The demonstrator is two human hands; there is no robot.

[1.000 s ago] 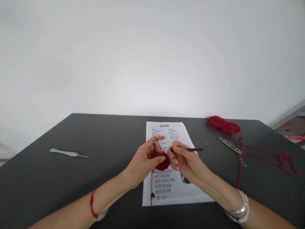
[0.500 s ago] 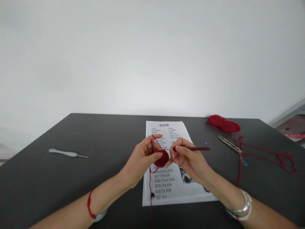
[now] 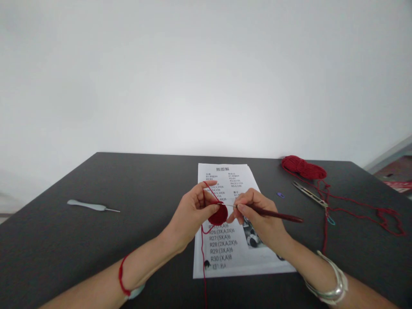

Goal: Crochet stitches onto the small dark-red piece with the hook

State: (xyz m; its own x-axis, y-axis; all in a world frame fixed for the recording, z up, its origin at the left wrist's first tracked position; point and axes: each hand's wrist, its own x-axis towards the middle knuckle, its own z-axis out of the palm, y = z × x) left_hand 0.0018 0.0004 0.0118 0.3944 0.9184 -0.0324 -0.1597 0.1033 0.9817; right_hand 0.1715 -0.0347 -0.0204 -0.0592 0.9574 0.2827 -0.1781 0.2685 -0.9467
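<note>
Red crochet sits pinched by my left hand, seemingly for steadiness. My right hand pinches the hook, pen-like.

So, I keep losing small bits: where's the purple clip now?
In the head view, the purple clip lies on the black table, to the right of the printed sheet and just left of the snips.

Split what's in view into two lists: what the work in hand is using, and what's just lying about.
In use:
red crocheted round, pinched by the left hand
dark-red-handled hook, in the right hand
red yarn strand, at the left hand
printed sheet beneath, probably

Lying about, apparently:
grey-handled tool
snips
purple clip
teal loop
red skein (link to strand unseen)
</note>
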